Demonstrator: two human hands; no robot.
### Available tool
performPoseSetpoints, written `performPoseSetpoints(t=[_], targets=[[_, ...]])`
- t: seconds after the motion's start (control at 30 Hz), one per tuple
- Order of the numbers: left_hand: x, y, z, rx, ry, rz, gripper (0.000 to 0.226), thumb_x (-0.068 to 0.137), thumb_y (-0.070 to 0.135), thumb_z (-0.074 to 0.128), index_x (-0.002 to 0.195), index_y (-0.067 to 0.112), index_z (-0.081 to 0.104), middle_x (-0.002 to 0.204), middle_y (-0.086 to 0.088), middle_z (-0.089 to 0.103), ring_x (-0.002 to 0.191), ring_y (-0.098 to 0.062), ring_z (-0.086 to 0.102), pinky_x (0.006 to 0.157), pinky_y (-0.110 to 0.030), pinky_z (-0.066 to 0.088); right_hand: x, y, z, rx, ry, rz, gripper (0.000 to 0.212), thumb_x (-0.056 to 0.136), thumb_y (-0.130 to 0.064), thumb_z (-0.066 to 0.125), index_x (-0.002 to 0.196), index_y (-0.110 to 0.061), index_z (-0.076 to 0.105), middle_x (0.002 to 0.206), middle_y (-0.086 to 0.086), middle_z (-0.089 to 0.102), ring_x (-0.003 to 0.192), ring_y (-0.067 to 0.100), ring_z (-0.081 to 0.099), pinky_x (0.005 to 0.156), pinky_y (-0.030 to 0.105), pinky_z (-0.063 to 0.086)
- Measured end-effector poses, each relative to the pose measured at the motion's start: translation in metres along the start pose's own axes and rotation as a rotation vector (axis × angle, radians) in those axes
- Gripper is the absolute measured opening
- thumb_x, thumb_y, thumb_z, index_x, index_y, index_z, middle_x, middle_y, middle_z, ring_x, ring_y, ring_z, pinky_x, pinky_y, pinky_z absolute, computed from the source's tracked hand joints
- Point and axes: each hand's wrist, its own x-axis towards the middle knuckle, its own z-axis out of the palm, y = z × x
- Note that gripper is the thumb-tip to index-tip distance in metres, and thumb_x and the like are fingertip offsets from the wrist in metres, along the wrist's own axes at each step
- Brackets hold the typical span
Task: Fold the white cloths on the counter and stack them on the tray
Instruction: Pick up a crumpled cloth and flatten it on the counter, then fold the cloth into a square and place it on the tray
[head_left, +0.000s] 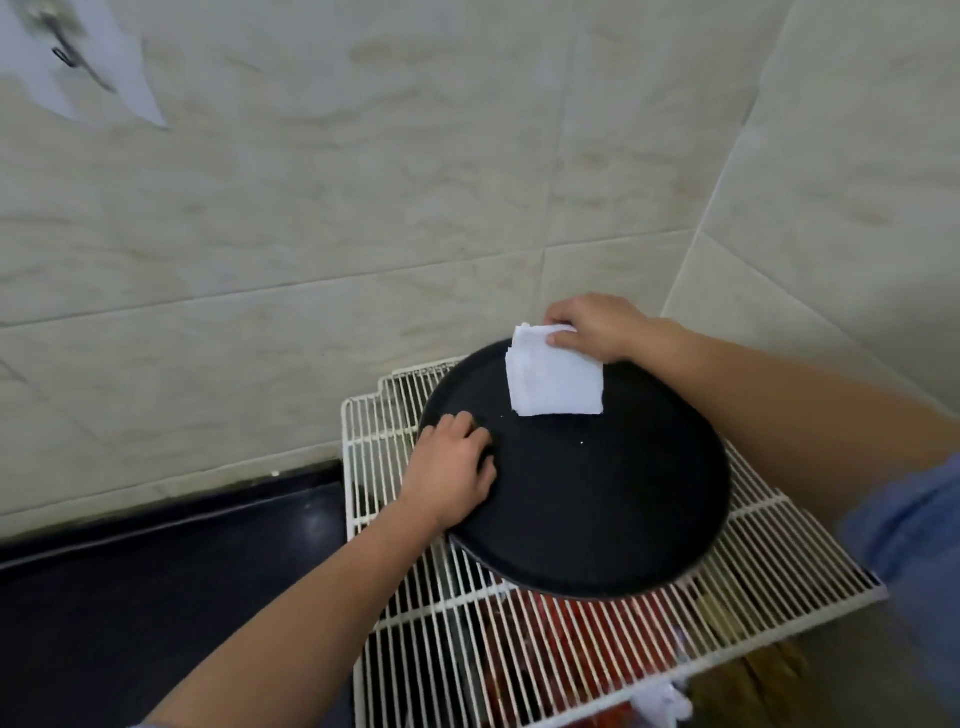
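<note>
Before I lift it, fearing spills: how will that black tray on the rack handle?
The black tray looks rigid, probably keeping flat. It spans much of the wire rack, so likely awkward one-handed. Its low rim may let folded cloths slide.

Back wall (363, 208) and side wall (857, 182): large beige marbled tiles, meeting in a corner at right. White paper sheets (104, 67) on back wall, blurred. Dark glossy counter (156, 597) adjoins white wire rack (571, 649). Lighting even.
</note>
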Motion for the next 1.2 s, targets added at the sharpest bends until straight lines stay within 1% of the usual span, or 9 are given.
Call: performPoseSetpoints(t=[0.1, 0.23, 0.33, 0.47, 0.63, 0.77, 0.93, 1.07, 1.2], targets=[[-0.001, 0.001, 0.002, 0.0, 0.008, -0.016, 0.027, 0.088, 0.034, 0.05, 0.104, 0.017, 0.062, 0.106, -0.002, 0.055, 0.097, -0.024, 0.051, 0.081, -0.037, 0.041, 0.025, 0.012, 0.02, 0.021, -0.032, 0.014, 0.027, 0.096, -0.036, 0.05, 0.117, -0.02, 0.059, 0.118, 0.002, 0.061, 0.104, 0.025, 0.054, 0.076, 0.032, 0.037], [-0.001, 0.001, 0.005, 0.003, 0.036, -0.031, 0.027, 0.084, 0.035, 0.049, 0.099, 0.016, 0.063, 0.102, -0.002, 0.056, 0.092, -0.024, 0.052, 0.077, -0.037, 0.043, 0.037, 0.017, 0.048, 0.057, 0.001, 0.046, 0.027, 0.096, -0.036, 0.049, 0.115, -0.02, 0.059, 0.118, 0.005, 0.06, 0.106, 0.028, 0.054, 0.075, 0.032, 0.037], [-0.002, 0.002, 0.005, 0.001, 0.036, -0.039, 0.036, 0.083, 0.039, 0.039, 0.098, 0.017, 0.063, 0.101, -0.001, 0.056, 0.09, -0.023, 0.052, 0.075, -0.036, 0.044, 0.032, 0.016, 0.065, -0.005, 0.078, 0.053, 0.033, 0.095, -0.04, 0.05, 0.121, -0.021, 0.057, 0.122, 0.007, 0.057, 0.11, 0.029, 0.052, 0.086, 0.039, 0.04], [-0.002, 0.002, 0.006, -0.016, 0.052, -0.05, 0.036, 0.082, 0.039, 0.039, 0.097, 0.016, 0.064, 0.1, -0.001, 0.056, 0.088, -0.023, 0.053, 0.074, -0.038, 0.046, 0.014, 0.003, 0.082, -0.004, 0.253, -0.003, 0.045, 0.097, -0.044, 0.044, 0.135, -0.02, 0.049, 0.136, 0.005, 0.048, 0.124, 0.028, 0.043, 0.1, 0.042, 0.033], [-0.002, 0.003, 0.005, -0.024, 0.053, -0.053, 0.036, 0.082, 0.039, 0.039, 0.097, 0.016, 0.063, 0.1, -0.001, 0.056, 0.089, -0.024, 0.053, 0.075, -0.037, 0.046, 0.0, -0.006, 0.106, 0.045, 0.107, -0.015, 0.056, 0.101, -0.047, 0.032, 0.15, -0.021, 0.027, 0.157, 0.005, 0.027, 0.146, 0.022, 0.02, 0.116, 0.039, 0.014], [-0.004, 0.002, 0.0, -0.052, 0.03, -0.068, 0.036, 0.082, 0.037, 0.043, 0.102, 0.014, 0.063, 0.103, -0.004, 0.056, 0.093, -0.026, 0.053, 0.08, -0.039, 0.047, 0.002, -0.006, 0.099, 0.045, 0.077, -0.017, 0.056, 0.101, -0.047, 0.031, 0.15, -0.021, 0.027, 0.156, 0.005, 0.029, 0.145, 0.022, 0.021, 0.115, 0.04, 0.016], [-0.04, -0.015, -0.026, -0.054, 0.138, -0.153, 0.021, 0.085, 0.022, 0.058, 0.101, 0.01, 0.064, 0.098, -0.005, 0.057, 0.091, -0.026, 0.055, 0.078, -0.039, 0.049, -0.002, -0.026, 0.075, 0.039, 0.198, -0.012, 0.05, 0.098, -0.048, 0.038, 0.137, -0.019, 0.046, 0.14, 0.006, 0.047, 0.129, 0.029, 0.041, 0.104, 0.044, 0.031], [-0.095, -0.043, -0.056, 0.028, 0.145, -0.31, 0.022, 0.089, 0.027, 0.054, 0.105, 0.014, 0.062, 0.099, -0.002, 0.059, 0.089, -0.024, 0.058, 0.07, -0.036, 0.047, -0.003, -0.085, 0.056, 0.02, 0.279, -0.146, 0.046, 0.097, -0.049, 0.041, 0.127, -0.017, 0.056, 0.128, 0.007, 0.056, 0.119, 0.029, 0.049, 0.097, 0.042, 0.037], [-0.172, -0.077, -0.085, 0.071, 0.137, -0.492, 0.019, 0.089, 0.027, 0.052, 0.101, 0.016, 0.06, 0.099, -0.003, 0.063, 0.091, -0.028, 0.06, 0.068, -0.036, 0.044, -0.008, -0.181, 0.051, 0.068, 0.276, -0.343, 0.043, 0.097, -0.048, 0.042, 0.123, -0.017, 0.058, 0.124, 0.006, 0.06, 0.114, 0.029, 0.055, 0.093, 0.04, 0.041]])
